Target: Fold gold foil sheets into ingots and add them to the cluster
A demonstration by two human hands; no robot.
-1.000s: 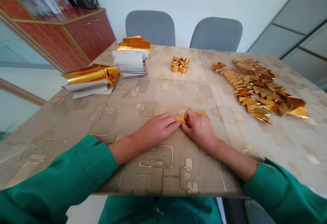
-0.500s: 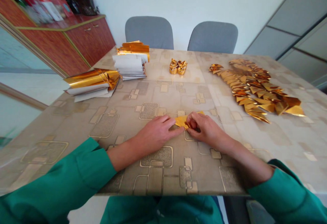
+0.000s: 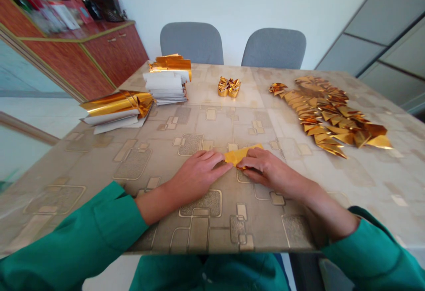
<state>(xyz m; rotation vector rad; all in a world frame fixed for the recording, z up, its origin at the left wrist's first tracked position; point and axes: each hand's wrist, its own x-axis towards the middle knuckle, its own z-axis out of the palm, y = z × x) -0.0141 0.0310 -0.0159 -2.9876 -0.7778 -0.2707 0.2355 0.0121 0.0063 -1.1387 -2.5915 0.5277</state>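
Note:
A small piece of folded gold foil paper (image 3: pixel 237 154) lies on the table between my hands, with its lower edge partly hidden. My left hand (image 3: pixel 197 176) presses its fingertips against the paper's left end. My right hand (image 3: pixel 268 171) lies with its fingers over the paper's right part, pinning it to the table. Ahead on the table are a stack of gold-backed sheets (image 3: pixel 168 80), a second curled stack (image 3: pixel 116 107), a small cluster of folded gold ingots (image 3: pixel 229 87), and a long spread of folded gold triangles (image 3: pixel 327 116).
The patterned table (image 3: pixel 99 158) has a near edge just past my green sleeves (image 3: pixel 99 224). Two grey chairs (image 3: pixel 191 43) stand beyond its far edge. A red-brown cabinet (image 3: pixel 116 54) with assorted items on top stands at the back left.
My right hand has flattened and slid slightly right, and more of the gold paper now shows between my hands. The view has shifted slightly.

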